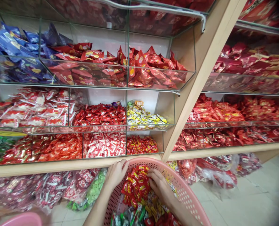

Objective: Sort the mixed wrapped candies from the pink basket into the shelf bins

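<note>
Hold the basket point(191, 191) level with the left hand point(115, 175), curled tight over the far rim just under the shelf point(59, 164) edge. Handle the red packets point(136, 185), heaped against that far rim, gently with the right hand point(159, 185), laid on the heap with fingers bent, grip or mere touch impossible to tell. Spread them low, clear of the rim, to avoid spills.

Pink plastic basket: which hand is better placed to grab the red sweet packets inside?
Likely right: the right hand rests on the red sweet packets; the left hand is at the pink plastic basket rim.
</note>
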